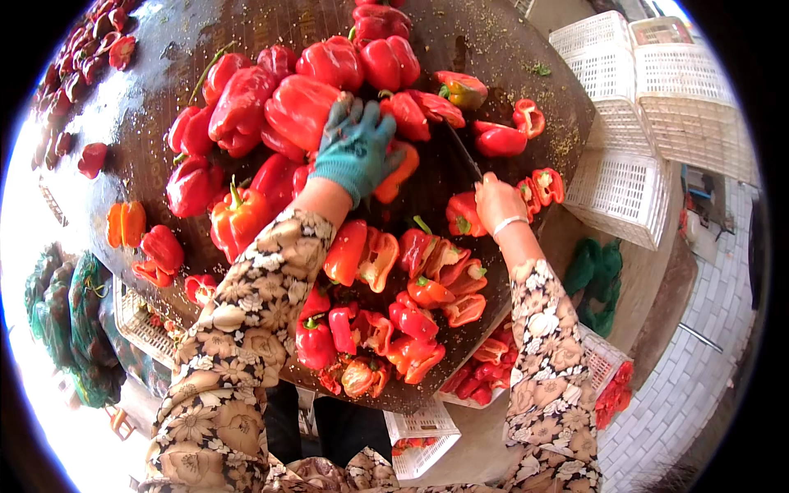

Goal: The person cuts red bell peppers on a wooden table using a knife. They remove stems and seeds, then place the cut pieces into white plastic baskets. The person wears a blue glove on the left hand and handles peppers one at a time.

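My left hand (356,145), in a teal work glove, rests with spread fingers over the right end of a large red bell pepper (300,110); whether it grips the pepper cannot be told. An orange-red pepper piece (397,174) lies beside its thumb. Bare, with a band at the wrist, my right hand (498,200) is closed on the handle of a knife. The knife's dark blade (463,151) points up and left, its tip by a cut red pepper (437,109). Whole red peppers are heaped left of and above the glove. Halved peppers (376,259) with pale cores lie nearer me.
The dark wooden table (493,37) carries scattered seeds and more peppers at its far left. White plastic crates (616,191) are stacked at the right. Below the near edge stand crates holding cut peppers (487,370). Green net sacks (89,326) lie at the left.
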`<state>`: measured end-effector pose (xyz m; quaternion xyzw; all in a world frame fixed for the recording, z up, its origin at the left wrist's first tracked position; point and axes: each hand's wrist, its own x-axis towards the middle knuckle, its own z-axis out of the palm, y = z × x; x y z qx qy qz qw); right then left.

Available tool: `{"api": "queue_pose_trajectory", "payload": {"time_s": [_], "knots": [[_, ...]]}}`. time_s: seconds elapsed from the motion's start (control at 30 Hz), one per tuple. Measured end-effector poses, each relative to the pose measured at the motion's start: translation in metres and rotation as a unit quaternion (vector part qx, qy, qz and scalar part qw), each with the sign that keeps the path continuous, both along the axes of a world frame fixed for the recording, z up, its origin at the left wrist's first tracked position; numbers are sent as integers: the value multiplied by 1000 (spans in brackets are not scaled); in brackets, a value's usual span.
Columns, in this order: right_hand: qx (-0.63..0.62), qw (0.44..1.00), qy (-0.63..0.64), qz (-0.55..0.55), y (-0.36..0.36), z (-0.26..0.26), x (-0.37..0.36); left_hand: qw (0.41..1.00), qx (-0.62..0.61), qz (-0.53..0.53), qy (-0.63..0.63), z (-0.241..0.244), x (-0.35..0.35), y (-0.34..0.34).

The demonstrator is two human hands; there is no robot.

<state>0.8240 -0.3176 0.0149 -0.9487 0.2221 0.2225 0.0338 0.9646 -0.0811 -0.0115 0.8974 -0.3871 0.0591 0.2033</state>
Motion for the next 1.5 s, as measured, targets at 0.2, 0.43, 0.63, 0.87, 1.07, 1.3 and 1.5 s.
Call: {"api": "queue_pose_trajectory", "payload": {"time_s": [0.2, 0.43, 0.63, 0.87, 1.07, 1.3, 1.5], "knots": [[88, 966, -243, 17, 8, 13, -23, 981, 75, -6, 177, -17, -16, 6], [501, 697, -200, -472, -10, -8, 43, 962, 106, 14, 252, -20, -10, 0], [245, 906, -192, -287, -41, -25, 118, 962, 104, 15, 254, -14, -13, -4], [41, 927, -366, -75, -34, -16, 133, 963, 97, 24, 249, -17, -13, -1], [120, 866, -475, -100, -14, 30, 148, 962, 100, 26, 252, -20, -11, 5], [92, 994, 11, -50, -20, -1, 191, 961, 91, 17, 260, -14, -13, -6], [61, 980, 191, 5, -12, 27, 208, 963, 69, 17, 261, -24, -6, 6]]}}
